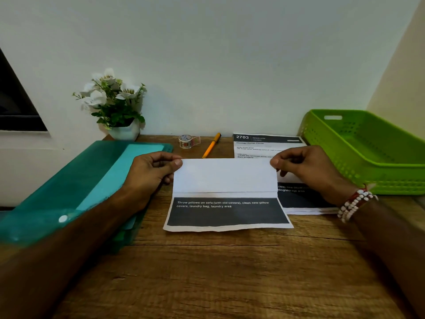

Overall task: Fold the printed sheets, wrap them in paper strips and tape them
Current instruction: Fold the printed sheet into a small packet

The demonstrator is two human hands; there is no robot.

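Observation:
A printed sheet (226, 194) lies on the wooden desk in front of me, its top part folded over so the blank white back faces up; a dark printed band with white text shows along its near edge. My left hand (150, 173) pinches the folded flap's upper left corner. My right hand (308, 169) pinches the upper right corner. A stack of printed sheets (264, 145) headed "2703" lies behind and to the right, partly under my right hand. A small roll of clear tape (187, 141) stands at the back of the desk.
An orange pen (211, 146) lies beside the tape. A teal plastic folder (80, 187) covers the desk's left side. A green plastic basket (368, 150) stands at the right. A white pot of white flowers (115, 104) sits at the back left by the wall.

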